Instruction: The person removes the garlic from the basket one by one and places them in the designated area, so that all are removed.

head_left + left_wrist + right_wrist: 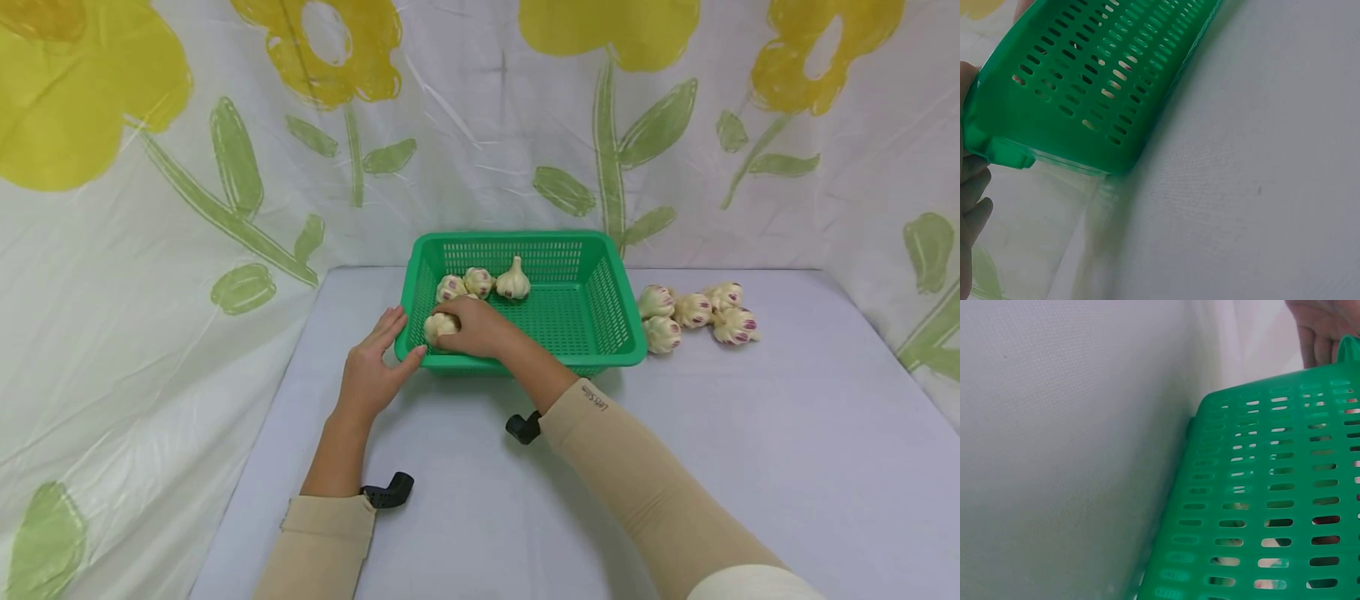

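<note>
A green plastic basket (600, 360) stands on the table with several garlic bulbs at its left side. My right hand (480, 327) reaches over the front rim and grips a garlic bulb (439, 326) low in the basket's front left corner. Behind that hand sit an upright garlic bulb (513, 282) and two purple-streaked ones, with another partly covered by the fingers. Against the outer left corner, my left hand (371, 371) touches the rim, thumb at the front and fingers along the side. Through the slots of the basket wall (1054, 100), the left wrist view shows bits of garlic.
Right of the basket, several garlic bulbs (693, 309) lie in a cluster on the white tabletop (750, 433). A flower-painted curtain (465, 158) hangs behind and at both sides. Black wrist cameras (390, 492) stick out from both sleeves.
</note>
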The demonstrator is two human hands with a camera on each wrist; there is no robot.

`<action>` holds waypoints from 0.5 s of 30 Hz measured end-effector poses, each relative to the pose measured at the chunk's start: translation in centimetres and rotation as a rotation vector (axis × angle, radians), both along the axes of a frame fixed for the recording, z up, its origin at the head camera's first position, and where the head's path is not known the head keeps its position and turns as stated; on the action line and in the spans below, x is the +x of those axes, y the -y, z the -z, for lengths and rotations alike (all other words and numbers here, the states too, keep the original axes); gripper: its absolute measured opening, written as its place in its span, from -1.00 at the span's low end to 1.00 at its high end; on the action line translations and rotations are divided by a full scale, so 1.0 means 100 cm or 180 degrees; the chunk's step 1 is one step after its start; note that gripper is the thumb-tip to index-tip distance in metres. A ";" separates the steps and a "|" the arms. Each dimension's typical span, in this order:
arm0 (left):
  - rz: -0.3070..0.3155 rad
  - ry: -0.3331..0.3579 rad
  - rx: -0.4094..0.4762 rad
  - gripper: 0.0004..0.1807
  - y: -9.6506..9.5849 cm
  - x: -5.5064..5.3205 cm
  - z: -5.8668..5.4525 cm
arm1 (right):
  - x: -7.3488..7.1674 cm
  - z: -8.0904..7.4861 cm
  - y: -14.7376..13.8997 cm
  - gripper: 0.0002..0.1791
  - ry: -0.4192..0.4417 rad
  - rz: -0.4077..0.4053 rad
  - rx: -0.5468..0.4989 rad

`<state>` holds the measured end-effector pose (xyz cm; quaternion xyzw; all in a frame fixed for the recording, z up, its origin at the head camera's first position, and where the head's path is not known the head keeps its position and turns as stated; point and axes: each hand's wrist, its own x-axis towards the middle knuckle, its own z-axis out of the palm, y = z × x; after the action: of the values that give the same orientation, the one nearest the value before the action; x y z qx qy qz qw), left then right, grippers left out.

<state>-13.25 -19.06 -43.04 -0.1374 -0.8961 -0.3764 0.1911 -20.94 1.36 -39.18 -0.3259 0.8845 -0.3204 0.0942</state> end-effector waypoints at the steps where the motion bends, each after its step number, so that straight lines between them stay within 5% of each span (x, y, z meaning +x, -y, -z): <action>1: -0.0002 0.0009 -0.0004 -0.32 0.000 0.000 0.000 | 0.000 0.000 0.000 -0.48 0.0002 0.0022 -0.0009; 15: -0.0008 0.0033 -0.0009 -0.32 0.000 -0.001 0.000 | 0.005 -0.002 0.000 -0.43 -0.0001 0.0221 -0.0174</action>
<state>-13.31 -19.07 -43.06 -0.1345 -0.8978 -0.3755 0.1868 -20.48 1.35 -38.95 -0.2975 0.8862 -0.3474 0.0740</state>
